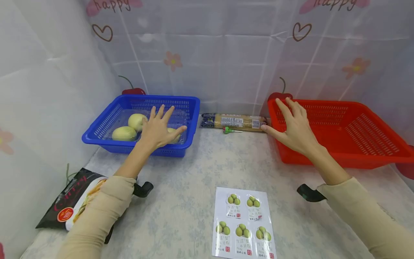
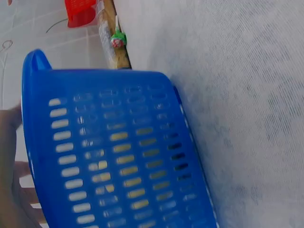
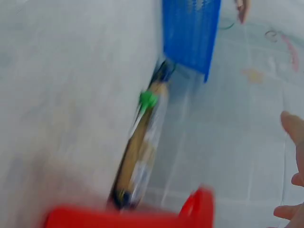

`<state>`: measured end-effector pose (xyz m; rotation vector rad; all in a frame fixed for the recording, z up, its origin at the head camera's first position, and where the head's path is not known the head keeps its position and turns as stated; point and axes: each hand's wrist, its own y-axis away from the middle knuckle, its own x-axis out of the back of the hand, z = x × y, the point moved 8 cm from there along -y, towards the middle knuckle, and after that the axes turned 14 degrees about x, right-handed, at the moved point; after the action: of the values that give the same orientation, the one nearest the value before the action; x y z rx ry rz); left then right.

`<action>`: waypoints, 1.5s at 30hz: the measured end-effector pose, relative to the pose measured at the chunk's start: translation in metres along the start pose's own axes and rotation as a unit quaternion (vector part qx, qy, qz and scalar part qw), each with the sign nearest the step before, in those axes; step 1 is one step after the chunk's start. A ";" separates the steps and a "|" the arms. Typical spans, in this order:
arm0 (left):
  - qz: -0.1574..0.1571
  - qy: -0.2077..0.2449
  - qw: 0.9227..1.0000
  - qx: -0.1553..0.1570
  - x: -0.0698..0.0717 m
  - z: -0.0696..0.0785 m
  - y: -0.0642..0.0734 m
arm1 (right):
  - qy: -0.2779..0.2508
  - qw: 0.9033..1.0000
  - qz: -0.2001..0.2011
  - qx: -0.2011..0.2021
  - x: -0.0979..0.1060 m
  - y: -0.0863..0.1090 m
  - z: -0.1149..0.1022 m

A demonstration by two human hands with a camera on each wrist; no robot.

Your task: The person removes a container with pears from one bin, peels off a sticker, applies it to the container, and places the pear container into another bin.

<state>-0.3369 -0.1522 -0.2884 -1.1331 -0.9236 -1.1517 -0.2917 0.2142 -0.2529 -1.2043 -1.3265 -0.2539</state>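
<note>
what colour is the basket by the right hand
Red; the basket shows best in the head view.

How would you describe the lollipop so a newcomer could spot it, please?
Between the blue basket and the red basket lies a long, tan package. Just in front of it is the lollipop, far smaller, with a mostly green head and thin stick.

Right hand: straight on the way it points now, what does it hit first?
Most likely the printed curtain at the back. The right hand looks to be above the red basket, so it should clear that; depth is hard to judge.
</note>
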 end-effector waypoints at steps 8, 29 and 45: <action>-0.061 -0.004 0.997 0.055 0.008 -0.050 0.002 | -0.212 0.974 -0.032 0.067 -0.049 -0.071 -0.058; -0.193 -0.021 0.974 0.118 -0.002 -0.077 0.007 | -0.180 0.949 -0.246 0.078 -0.183 -0.156 -0.162; -0.199 -0.007 0.974 0.105 -0.010 -0.072 -0.003 | -0.110 0.930 -0.349 0.043 -0.210 -0.167 -0.181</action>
<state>-0.3424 -0.2204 -0.3122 -0.8043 -1.2908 -1.3284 -0.3721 -0.0955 -0.3019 -0.6561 -1.9168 -0.5717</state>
